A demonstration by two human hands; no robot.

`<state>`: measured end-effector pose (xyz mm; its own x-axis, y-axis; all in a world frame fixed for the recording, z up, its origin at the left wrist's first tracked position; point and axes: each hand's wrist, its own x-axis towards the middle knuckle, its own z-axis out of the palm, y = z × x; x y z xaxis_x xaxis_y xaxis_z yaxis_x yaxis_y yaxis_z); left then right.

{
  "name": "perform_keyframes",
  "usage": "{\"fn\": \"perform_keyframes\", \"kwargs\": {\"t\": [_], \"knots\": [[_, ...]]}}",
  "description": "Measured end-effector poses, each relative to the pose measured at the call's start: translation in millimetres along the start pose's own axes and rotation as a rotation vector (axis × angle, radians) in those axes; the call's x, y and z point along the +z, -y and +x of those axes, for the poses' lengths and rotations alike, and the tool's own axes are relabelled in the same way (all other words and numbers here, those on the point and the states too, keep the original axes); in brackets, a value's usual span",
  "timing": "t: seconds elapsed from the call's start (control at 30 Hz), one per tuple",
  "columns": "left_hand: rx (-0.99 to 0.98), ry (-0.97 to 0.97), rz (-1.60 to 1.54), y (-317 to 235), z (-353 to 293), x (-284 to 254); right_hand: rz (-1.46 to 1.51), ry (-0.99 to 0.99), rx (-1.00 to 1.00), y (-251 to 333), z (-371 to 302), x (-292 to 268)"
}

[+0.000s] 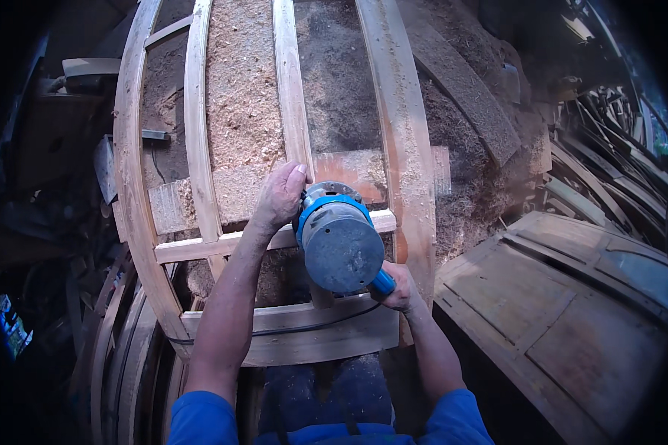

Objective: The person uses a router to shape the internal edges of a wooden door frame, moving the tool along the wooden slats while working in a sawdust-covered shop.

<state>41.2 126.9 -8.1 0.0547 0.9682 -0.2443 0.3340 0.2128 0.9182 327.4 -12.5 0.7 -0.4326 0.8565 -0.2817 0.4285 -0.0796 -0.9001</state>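
Note:
A blue and grey hand router (339, 239) stands on a pale wooden frame (130, 185) made of long rails and cross pieces. My left hand (280, 197) wraps the router's left side by a middle rail (292, 96). My right hand (398, 288) grips its blue handle at the lower right. The router sits over a cross rail (223, 243), and its bit is hidden under the body. A black power cord (289, 329) trails leftward across the lower cross board (297, 330).
Sawdust (241, 96) lies thick on the surface under the frame. Panelled wooden doors (571, 304) lie flat at the right. Curved wooden strips (119, 356) are stacked at the lower left. More offcuts (608, 156) pile up at the far right.

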Motion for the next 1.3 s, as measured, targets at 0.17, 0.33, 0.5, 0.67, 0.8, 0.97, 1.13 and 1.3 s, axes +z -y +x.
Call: {"fn": "perform_keyframes", "kwargs": {"t": [0.17,0.33,0.5,0.67,0.8,0.97,1.13,1.3], "knots": [[0.003,0.038,-0.061,6.0,-3.0,-6.5,-0.001,0.067,0.021,0.2,3.1,-1.7],[0.011,0.027,-0.094,10.9,-4.6,-9.2,0.064,0.122,0.09,-3.5,3.9,3.3],[-0.001,0.024,-0.1,10.5,-7.2,-12.5,0.055,0.111,0.042,2.1,7.4,0.8],[-0.039,-0.012,-0.102,11.7,-5.5,-13.6,0.066,0.105,0.047,7.0,8.8,1.8],[-0.031,-0.009,-0.114,10.8,-3.4,-11.5,0.049,0.07,0.031,3.7,7.8,5.3],[-0.036,0.004,-0.101,10.5,-1.4,-7.1,0.072,0.044,-0.021,-2.5,2.1,8.3],[0.003,0.057,-0.041,4.6,7.3,0.2,0.059,-0.032,-0.002,-7.7,-4.5,12.9],[-0.046,0.078,0.003,-8.0,16.4,10.9,0.05,-0.066,-0.034,-8.7,-7.1,9.7]]}}
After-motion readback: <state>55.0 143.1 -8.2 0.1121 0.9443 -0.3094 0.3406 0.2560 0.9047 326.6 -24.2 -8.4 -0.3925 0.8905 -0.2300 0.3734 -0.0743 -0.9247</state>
